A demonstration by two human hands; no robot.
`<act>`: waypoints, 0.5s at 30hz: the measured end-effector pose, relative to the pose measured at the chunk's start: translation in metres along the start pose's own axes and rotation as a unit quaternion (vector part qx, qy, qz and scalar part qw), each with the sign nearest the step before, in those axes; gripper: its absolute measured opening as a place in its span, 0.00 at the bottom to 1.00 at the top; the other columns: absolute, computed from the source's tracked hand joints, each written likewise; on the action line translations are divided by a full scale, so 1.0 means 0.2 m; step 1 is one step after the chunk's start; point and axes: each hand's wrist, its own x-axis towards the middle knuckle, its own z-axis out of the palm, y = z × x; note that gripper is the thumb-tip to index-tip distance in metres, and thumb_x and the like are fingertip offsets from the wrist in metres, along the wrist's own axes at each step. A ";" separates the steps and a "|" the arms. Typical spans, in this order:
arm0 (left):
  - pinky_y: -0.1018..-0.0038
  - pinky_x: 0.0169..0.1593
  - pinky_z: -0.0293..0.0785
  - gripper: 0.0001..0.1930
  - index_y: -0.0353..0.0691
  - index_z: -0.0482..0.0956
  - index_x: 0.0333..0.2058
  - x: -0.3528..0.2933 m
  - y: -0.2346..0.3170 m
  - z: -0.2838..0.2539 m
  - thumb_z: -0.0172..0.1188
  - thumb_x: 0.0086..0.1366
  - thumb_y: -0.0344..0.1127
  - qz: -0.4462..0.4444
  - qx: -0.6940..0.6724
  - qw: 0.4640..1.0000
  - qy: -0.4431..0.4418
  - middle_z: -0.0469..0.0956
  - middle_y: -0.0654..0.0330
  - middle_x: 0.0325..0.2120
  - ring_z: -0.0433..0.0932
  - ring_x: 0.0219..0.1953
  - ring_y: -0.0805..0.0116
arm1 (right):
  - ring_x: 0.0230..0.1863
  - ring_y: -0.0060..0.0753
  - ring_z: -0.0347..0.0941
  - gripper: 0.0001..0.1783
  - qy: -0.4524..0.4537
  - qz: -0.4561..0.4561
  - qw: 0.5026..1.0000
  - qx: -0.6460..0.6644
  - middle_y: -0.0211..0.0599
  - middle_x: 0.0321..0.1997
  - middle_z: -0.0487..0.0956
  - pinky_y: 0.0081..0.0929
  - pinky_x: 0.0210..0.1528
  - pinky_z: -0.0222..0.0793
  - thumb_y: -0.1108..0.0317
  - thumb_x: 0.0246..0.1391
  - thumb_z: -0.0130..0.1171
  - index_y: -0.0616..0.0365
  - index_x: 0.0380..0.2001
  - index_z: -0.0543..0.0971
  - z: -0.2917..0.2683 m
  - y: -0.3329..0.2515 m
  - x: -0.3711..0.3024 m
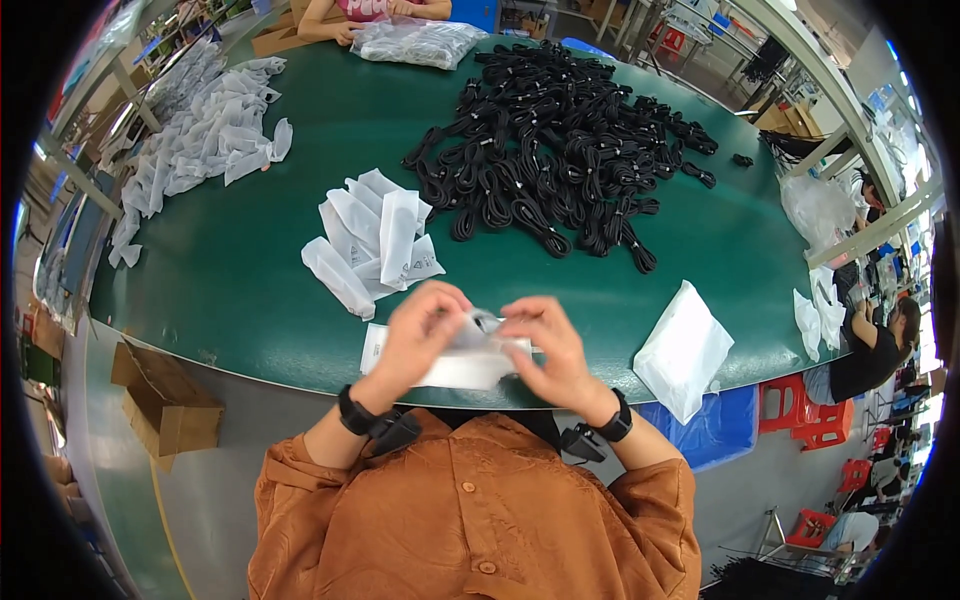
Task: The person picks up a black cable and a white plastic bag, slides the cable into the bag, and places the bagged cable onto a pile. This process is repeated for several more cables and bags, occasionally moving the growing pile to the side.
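Note:
Near the front edge of the table, my left hand (428, 325) and my right hand (545, 345) pinch a small translucent plastic bag (466, 338) between them. Something dark shows at its mouth; motion blur hides what it is. Flat white bags or sheets (455, 372) lie under my hands, partly covered by them. Just beyond my left hand is a loose pile of filled white translucent bags (375, 235). Farther back spreads a large heap of bundled black cables (560, 150). A flat white plastic bag (683, 350) lies to the right of my right hand.
The green table (230, 270) carries more filled bags (205, 145) at the far left. Across it, another person's hand (345, 33) is beside a large clear bag (418, 42). An open cardboard box (170, 405) stands left; a blue bin (715, 430) and red stools (805, 415) stand right.

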 end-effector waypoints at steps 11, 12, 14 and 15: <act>0.71 0.51 0.75 0.11 0.35 0.75 0.48 0.27 0.08 -0.41 0.52 0.74 0.35 -0.068 -0.223 0.961 0.152 0.78 0.59 0.44 0.77 0.45 0.72 | 0.40 0.50 0.75 0.19 -0.069 0.077 0.875 -0.474 0.46 0.44 0.75 0.41 0.37 0.74 0.70 0.50 0.67 0.58 0.45 0.73 -0.25 0.57 0.21; 0.71 0.51 0.75 0.11 0.35 0.75 0.47 0.30 0.07 -0.48 0.52 0.73 0.35 -0.053 -0.195 0.957 0.207 0.78 0.60 0.43 0.77 0.44 0.71 | 0.40 0.50 0.75 0.19 -0.070 0.078 0.875 -0.472 0.46 0.44 0.75 0.41 0.37 0.74 0.70 0.50 0.67 0.58 0.45 0.73 -0.24 0.59 0.20; 0.71 0.51 0.74 0.11 0.34 0.75 0.47 0.30 0.08 -0.49 0.53 0.73 0.34 -0.042 -0.166 0.950 0.259 0.78 0.60 0.43 0.77 0.44 0.71 | 0.37 0.50 0.75 0.19 -0.041 0.081 0.875 -0.476 0.46 0.42 0.76 0.42 0.34 0.74 0.72 0.50 0.66 0.58 0.45 0.72 -0.22 0.64 0.15; 0.71 0.50 0.74 0.11 0.34 0.75 0.47 0.28 0.11 -0.46 0.54 0.72 0.34 0.032 -0.045 0.956 0.289 0.78 0.60 0.42 0.77 0.43 0.71 | 0.36 0.51 0.75 0.19 -0.027 0.085 0.873 -0.479 0.46 0.40 0.76 0.42 0.33 0.73 0.72 0.50 0.65 0.58 0.45 0.72 -0.21 0.65 0.13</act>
